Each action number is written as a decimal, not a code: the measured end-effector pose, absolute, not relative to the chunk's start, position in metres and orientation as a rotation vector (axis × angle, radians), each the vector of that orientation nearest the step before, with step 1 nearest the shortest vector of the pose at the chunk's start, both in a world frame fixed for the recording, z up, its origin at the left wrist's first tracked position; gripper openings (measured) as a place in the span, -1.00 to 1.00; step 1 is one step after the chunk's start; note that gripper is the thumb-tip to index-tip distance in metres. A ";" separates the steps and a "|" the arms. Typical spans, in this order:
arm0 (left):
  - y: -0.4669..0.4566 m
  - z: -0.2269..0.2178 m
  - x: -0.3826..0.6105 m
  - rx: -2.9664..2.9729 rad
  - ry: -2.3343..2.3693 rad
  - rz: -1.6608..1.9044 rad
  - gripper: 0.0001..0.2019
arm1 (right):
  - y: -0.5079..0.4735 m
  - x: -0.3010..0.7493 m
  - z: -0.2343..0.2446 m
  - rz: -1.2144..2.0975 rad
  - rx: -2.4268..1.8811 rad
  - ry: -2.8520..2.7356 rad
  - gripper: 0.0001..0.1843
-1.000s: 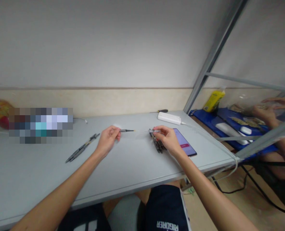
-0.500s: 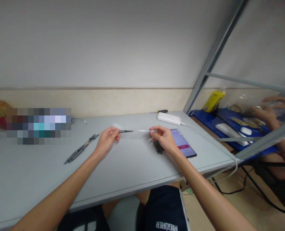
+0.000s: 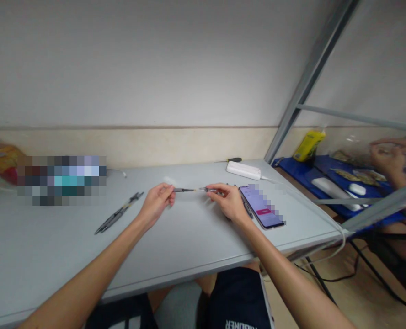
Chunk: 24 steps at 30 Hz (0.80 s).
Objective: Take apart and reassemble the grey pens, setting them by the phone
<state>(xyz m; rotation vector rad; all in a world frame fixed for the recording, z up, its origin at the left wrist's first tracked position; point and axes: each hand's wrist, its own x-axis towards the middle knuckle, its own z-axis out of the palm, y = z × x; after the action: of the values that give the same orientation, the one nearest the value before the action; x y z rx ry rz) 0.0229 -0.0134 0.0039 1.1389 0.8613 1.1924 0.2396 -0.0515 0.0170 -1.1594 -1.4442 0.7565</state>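
Note:
My left hand [image 3: 157,203] pinches the dark tip section of a pen [image 3: 183,190] just above the grey table [image 3: 189,237]. My right hand [image 3: 227,201] pinches the pen's barrel [image 3: 208,189], which lines up with the tip piece and meets it between the two hands. A few dark pens lie under and behind my right hand, mostly hidden by it. Two more dark pens [image 3: 119,213] lie on the table to the left of my left hand.
A phone [image 3: 262,206] with a lit screen lies right of my right hand. A white power strip [image 3: 243,170] and a small screwdriver [image 3: 233,160] sit at the back. Beyond a metal frame, another person's hands [image 3: 386,157] work over a blue mat [image 3: 326,176].
My right hand has moved left, bringing the barrel toward the tip piece until the gap between them closed. The camera view shifted slightly.

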 end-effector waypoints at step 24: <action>-0.018 0.006 0.023 1.328 0.880 1.199 -0.72 | -0.060 0.235 0.023 0.644 -1.370 -1.570 -0.53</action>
<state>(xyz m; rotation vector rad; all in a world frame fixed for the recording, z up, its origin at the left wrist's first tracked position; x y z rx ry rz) 0.0231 -0.0175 0.0061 1.3281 0.8801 1.1995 0.2349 -0.0602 0.0233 -1.3695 -1.5704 0.6441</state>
